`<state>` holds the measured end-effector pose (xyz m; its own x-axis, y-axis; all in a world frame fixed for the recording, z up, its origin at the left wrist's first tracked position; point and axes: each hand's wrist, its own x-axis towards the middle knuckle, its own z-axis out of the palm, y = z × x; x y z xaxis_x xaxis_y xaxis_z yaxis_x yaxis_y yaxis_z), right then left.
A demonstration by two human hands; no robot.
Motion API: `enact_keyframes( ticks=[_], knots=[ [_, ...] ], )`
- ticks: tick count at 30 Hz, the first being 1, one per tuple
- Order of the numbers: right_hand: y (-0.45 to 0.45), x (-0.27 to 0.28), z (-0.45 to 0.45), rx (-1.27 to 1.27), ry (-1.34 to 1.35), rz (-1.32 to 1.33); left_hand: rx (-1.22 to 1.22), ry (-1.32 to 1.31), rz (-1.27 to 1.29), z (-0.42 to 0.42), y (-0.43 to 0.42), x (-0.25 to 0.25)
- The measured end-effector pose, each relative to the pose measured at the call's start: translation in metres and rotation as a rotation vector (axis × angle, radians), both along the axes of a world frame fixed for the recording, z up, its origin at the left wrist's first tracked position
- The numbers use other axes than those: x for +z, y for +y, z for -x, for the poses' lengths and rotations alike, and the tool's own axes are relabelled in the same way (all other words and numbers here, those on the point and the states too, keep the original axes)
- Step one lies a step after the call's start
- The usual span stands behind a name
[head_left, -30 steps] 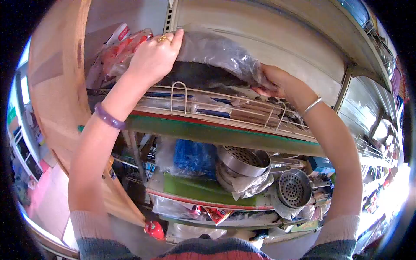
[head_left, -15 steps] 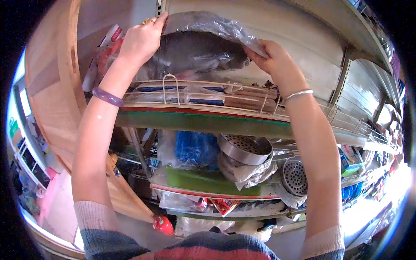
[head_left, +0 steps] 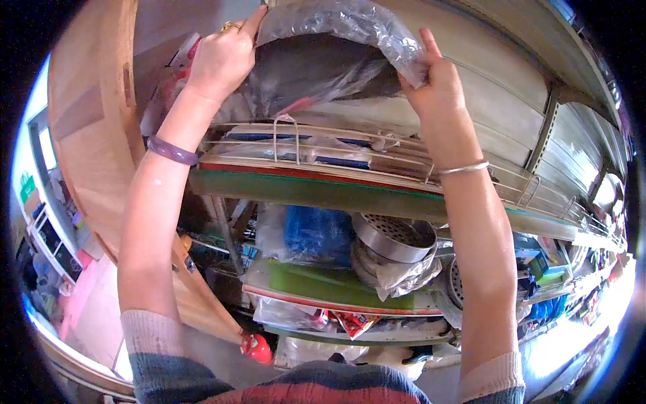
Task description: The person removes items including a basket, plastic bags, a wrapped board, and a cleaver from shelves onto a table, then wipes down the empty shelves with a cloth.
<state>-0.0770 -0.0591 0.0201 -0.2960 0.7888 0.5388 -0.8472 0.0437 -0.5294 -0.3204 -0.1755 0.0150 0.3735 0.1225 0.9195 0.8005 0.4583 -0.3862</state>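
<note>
My left hand [head_left: 222, 64] grips the left edge of a clear plastic bag [head_left: 350, 19] above the upper shelf, with its index finger pointing up. On the opposite edge, my right hand [head_left: 437, 84] pinches the same bag, one finger raised. Between the hands, the bag's upper rim arches in a crumpled band. A dark, rounded item [head_left: 316, 67] shows beneath that rim; its kind is unclear. Below it, plastic-wrapped packs with blue edges [head_left: 336, 162] lie behind the shelf's wire rail [head_left: 286, 118].
A lower shelf holds a blue item in plastic [head_left: 313, 229] and a perforated metal pan [head_left: 397, 236]. A wooden panel [head_left: 94, 135] stands to the left, with a red round object [head_left: 256, 348] near its foot. More stocked shelves run off to the right.
Both hands and the bag's rim sit higher in view, and the rim is arched more. My right hand has shifted right, one finger now raised. The camera view has shifted slightly.
</note>
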Motion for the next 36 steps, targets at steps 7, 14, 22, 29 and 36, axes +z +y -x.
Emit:
enact_keyframes(
  ticks=[7,14,22,29,36],
  knots=[
    [-0.007,0.008,-0.008,-0.014,0.118,-0.157,-0.045,-0.015,-0.081,-0.004,-0.001,0.007],
    [0.059,0.025,-0.041,0.109,0.086,-0.457,-0.204,0.066,-0.110,-0.035,-0.005,0.020],
    [0.035,0.032,-0.066,-0.037,0.175,-0.381,-0.251,0.132,-0.107,-0.053,-0.008,0.031],
    [-0.003,0.029,-0.108,-0.157,0.270,-0.470,-0.362,0.268,-0.165,-0.090,-0.021,0.045],
    [-0.020,0.009,-0.172,0.516,0.287,-0.996,-0.526,0.458,-0.241,-0.130,-0.027,0.057]
  ],
)
